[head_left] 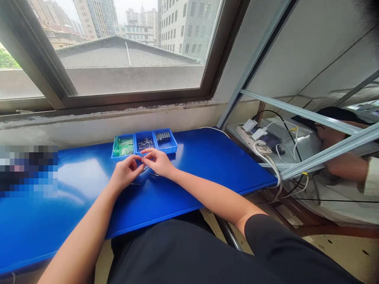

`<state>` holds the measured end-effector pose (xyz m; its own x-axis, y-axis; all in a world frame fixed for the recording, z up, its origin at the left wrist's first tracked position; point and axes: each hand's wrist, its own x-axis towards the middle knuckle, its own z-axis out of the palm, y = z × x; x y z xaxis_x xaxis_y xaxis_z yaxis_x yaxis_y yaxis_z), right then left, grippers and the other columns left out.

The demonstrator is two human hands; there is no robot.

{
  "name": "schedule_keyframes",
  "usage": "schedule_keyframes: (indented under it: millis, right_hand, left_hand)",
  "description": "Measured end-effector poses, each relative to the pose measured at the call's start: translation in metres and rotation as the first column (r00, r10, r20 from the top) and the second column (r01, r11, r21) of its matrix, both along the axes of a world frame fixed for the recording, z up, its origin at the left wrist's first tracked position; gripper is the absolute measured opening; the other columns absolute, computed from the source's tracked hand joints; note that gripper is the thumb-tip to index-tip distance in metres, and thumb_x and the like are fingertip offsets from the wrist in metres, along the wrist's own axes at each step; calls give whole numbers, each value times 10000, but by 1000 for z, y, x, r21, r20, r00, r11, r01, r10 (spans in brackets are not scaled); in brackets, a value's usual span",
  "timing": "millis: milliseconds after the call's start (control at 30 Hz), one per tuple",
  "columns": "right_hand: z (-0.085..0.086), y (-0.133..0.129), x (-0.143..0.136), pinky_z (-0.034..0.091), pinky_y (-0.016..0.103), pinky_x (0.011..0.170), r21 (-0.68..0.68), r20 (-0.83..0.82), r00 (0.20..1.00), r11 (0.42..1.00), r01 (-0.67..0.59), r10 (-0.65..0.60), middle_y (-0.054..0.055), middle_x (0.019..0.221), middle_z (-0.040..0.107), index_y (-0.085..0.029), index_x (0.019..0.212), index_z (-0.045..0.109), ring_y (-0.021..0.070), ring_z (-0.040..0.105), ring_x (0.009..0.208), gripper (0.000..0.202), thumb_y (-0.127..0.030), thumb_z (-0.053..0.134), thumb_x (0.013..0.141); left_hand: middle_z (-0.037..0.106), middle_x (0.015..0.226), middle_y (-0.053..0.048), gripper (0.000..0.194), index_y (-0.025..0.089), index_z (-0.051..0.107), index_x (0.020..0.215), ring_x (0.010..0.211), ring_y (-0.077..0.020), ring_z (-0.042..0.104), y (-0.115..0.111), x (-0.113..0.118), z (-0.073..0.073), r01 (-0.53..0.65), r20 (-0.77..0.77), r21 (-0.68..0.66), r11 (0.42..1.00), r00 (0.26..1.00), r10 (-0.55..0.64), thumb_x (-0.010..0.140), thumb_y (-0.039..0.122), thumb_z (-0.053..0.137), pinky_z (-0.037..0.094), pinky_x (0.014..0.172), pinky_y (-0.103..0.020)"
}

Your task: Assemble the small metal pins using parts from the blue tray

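Note:
My left hand (pixel 128 170) and my right hand (pixel 156 161) meet fingertip to fingertip over the blue table, just in front of three joined blue bins. Both are closed in a pinch; whatever is between the fingers is too small to name. The left bin (pixel 123 146) holds green and clear plastic pieces. Thin metal pieces lie in the middle bin (pixel 145 142), partly behind my right hand. Small metal cylinders stand in rows in the right bin (pixel 163 137). A few thin metal pieces (pixel 153 174) lie on the table beneath my hands.
The blue table (pixel 195 177) runs along a wall under a window (pixel 133 43). Metal frame bars (pixel 299 108) rise at the right, with a power strip (pixel 256 140) and cables behind them. Another person's arm (pixel 345 165) is at the far right. A blurred patch covers the left edge.

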<state>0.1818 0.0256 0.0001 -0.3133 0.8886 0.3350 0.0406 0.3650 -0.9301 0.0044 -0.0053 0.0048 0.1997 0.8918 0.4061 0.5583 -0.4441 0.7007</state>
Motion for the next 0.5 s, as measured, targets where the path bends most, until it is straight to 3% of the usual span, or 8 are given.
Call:
schedule_keyframes:
  millis: [267,500]
  right_hand:
    - [4,1,-2,571,308,718,-214,-155,986,973,-88,55,-8,730,702,-194,951,600,167,705,730,256,-285,719,744]
    - [0,6,-3,538,257,612,-279,-154,988,957,-75,32,8,761,692,-184,885,582,152,683,702,291,-351,754,719]
  left_hand:
    - [465,550,73,236,193,628,970,475,-80,402,0,-1,0,-36,-7,1,999,999,36,861,402,639,336,496,-215]
    - [450,549,70,208,191,618,942,476,-89,389,2,-2,-2,-73,-45,20,997,996,74,906,391,572,315,500,-226]
